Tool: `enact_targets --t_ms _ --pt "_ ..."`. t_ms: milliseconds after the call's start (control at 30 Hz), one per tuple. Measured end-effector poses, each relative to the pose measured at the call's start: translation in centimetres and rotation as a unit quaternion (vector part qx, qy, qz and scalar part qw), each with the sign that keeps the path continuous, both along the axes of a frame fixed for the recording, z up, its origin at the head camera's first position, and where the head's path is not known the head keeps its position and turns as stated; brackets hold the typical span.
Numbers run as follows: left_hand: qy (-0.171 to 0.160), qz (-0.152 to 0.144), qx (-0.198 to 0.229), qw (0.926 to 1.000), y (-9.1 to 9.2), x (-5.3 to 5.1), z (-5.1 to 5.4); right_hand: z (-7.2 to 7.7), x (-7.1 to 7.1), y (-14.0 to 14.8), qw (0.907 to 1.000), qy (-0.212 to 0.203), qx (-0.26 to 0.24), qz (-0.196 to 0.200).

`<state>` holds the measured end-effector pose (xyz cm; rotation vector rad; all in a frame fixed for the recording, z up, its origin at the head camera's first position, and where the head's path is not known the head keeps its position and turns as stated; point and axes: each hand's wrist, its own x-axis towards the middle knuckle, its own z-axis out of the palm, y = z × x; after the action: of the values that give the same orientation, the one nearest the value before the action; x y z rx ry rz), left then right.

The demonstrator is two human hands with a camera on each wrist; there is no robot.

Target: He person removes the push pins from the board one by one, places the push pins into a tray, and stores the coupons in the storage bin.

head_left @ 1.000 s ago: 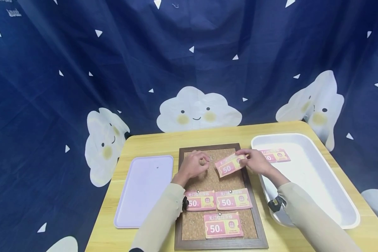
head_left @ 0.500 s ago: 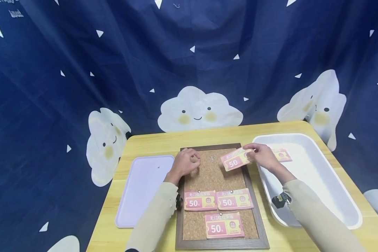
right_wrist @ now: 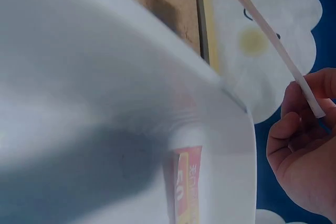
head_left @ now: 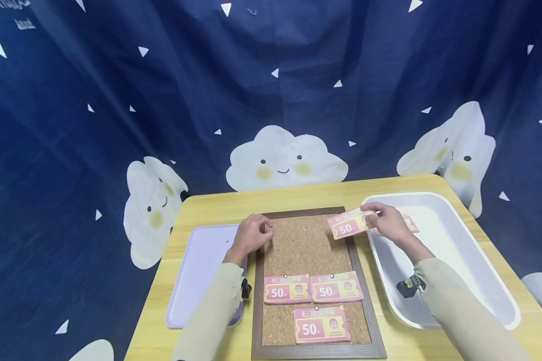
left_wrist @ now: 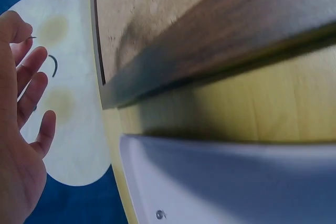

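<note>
My left hand (head_left: 253,233) hovers over the cork board's upper left edge. Thumb and index finger pinch a pushpin (left_wrist: 32,37), of which only the thin point shows. Above the board's upper right corner, my right hand (head_left: 390,223) grips a pink and yellow coupon (head_left: 350,223) by its right end; the right wrist view shows this coupon (right_wrist: 273,40) nearly edge-on. On the cork board (head_left: 293,250) hang three similar coupons, a left coupon (head_left: 287,290), a right coupon (head_left: 336,288) and a lower coupon (head_left: 322,326), each with a pin at its top.
A lilac tray (head_left: 198,281) at the left holds a small pin (left_wrist: 160,214). In the white tray (head_left: 460,271) at the right lies another coupon (right_wrist: 188,187). Something small and clear (head_left: 304,227) sits on the upper cork. A dark blue curtain (head_left: 271,90) stands behind the table.
My left hand has moved left, from over the cork to the board's left edge. My right hand has drawn the coupon right, towards the white tray. The pinned coupons stay put.
</note>
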<state>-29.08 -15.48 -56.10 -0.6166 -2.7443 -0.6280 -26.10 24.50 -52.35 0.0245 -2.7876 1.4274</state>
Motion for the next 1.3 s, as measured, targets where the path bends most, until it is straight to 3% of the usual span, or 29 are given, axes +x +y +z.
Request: enact_targets --t_ms 267,467,733,867,1167,1300 --pt "-0.008 0.019 -0.002 0.9998 -1.1 0.4 -0.5 -0.4 0.2 1.1 0.9962 -0.054 -0.066 -0.019" --pt "-0.018 0.040 0.014 0.9989 -2.6 0.6 -0.8 -0.8 -0.1 2.0 0.9937 -0.058 -0.089 -0.035" --pt "0.004 0.067 0.026 0.9974 -4.6 0.6 -1.1 -1.3 -0.3 3.5 0.9960 -0.046 -0.039 -0.066" --pt "0.014 0.078 0.031 0.9963 -5.2 0.7 -0.9 -1.5 -0.3 3.7 0.9953 -0.047 -0.054 -0.064" --pt "0.005 0.104 0.028 0.9942 -6.7 0.9 -1.1 -1.6 -0.3 3.9 0.9963 -0.040 -0.023 -0.073" --pt "-0.001 0.112 0.022 0.9934 -7.3 1.0 -1.3 -1.5 -0.3 4.1 0.9957 -0.040 -0.037 -0.075"
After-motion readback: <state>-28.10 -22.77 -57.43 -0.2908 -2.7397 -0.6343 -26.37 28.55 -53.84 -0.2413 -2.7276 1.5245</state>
